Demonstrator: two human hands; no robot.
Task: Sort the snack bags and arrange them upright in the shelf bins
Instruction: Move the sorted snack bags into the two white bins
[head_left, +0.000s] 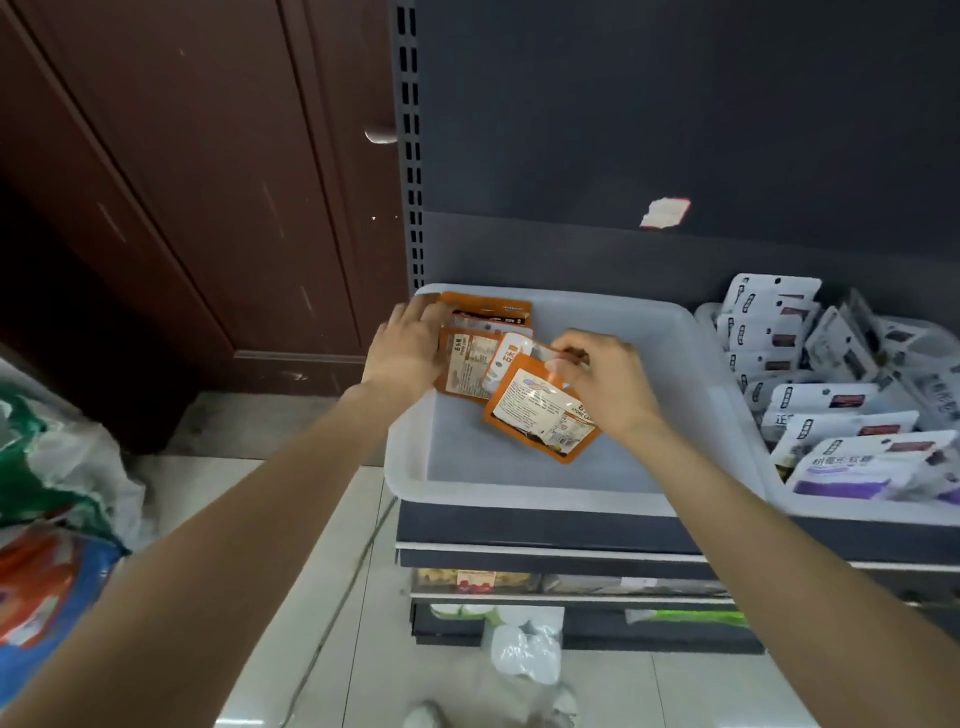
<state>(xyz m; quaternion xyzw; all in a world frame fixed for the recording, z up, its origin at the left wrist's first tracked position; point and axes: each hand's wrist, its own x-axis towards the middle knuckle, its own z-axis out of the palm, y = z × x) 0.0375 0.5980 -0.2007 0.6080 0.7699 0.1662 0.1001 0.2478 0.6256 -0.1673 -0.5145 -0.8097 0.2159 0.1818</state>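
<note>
A translucent white bin (670, 374) sits on the dark shelf. In its back left corner stand a few orange snack bags (485, 312), leaning against the wall. My left hand (410, 348) grips this small stack from the left side. My right hand (605, 384) pinches the top edge of another orange bag (540, 410), which hangs tilted over the bin floor next to the stack. A second bin (779, 499) to the right is filled with several white and purple snack bags (841, 431), lying loosely.
A dark brown cabinet (208, 208) stands left of the shelf upright (410, 156). Coloured sacks (47, 519) lie on the tiled floor at the left. Lower shelves (571, 587) hold more goods. A crumpled plastic bag (524, 654) lies on the floor below.
</note>
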